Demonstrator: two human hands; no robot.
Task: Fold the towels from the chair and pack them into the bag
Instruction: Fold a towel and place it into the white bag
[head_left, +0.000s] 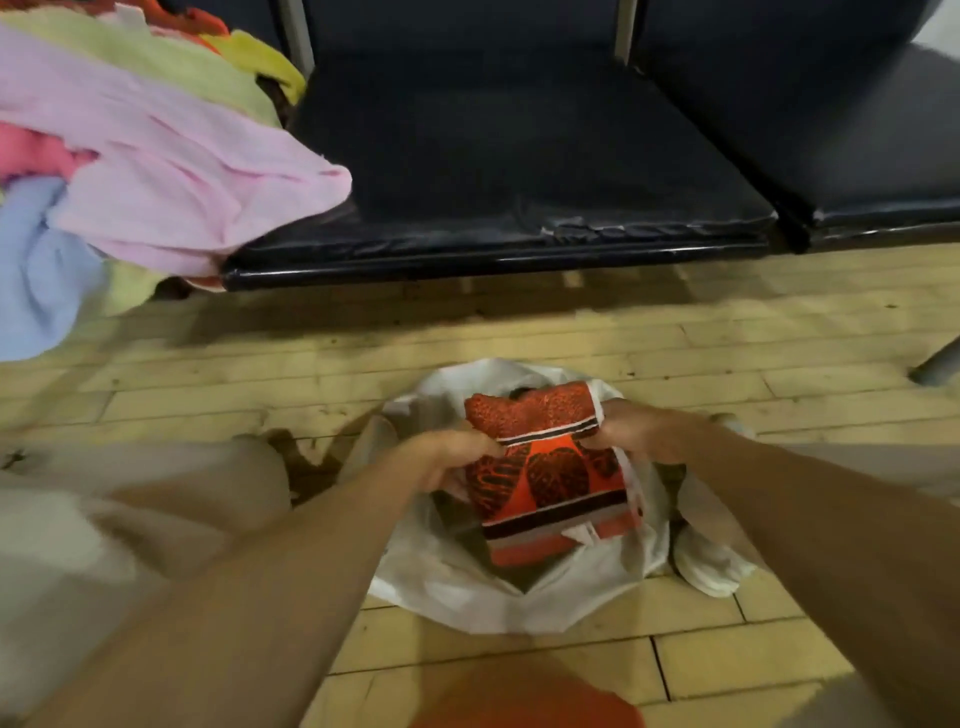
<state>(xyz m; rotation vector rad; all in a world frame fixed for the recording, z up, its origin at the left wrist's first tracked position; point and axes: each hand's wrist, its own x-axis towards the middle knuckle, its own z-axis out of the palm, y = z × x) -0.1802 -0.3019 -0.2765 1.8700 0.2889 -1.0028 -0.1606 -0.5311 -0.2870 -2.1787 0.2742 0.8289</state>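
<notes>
Down on the floor (727, 338), a person crouches over a white plastic bag (447, 577) whose mouth gapes open on the pale wooden boards. Both hands hold a folded orange towel (550, 467) with a dark leaf pattern and striped borders. It hangs just above the bag's opening, and its lower edge dips inside the rim. The left hand (452, 460) grips the towel's left side, its fingers (480, 446) curled round the fold. The right hand (631, 431) pinches the right side near the upper stripe, fingers closed on the cloth. Whether the towel touches the bottom of the bag I cannot tell, as the plastic hides it.

Beyond the bag stands a row of dark padded chairs (519, 156). On the seat at the left lies a loose pile of towels (156, 171): pink on top, pale green and yellow behind, blue drooping over the front edge towards the floor. The pile is well apart from the bag. The picture is somewhat blurred, so finer detail is lost.
</notes>
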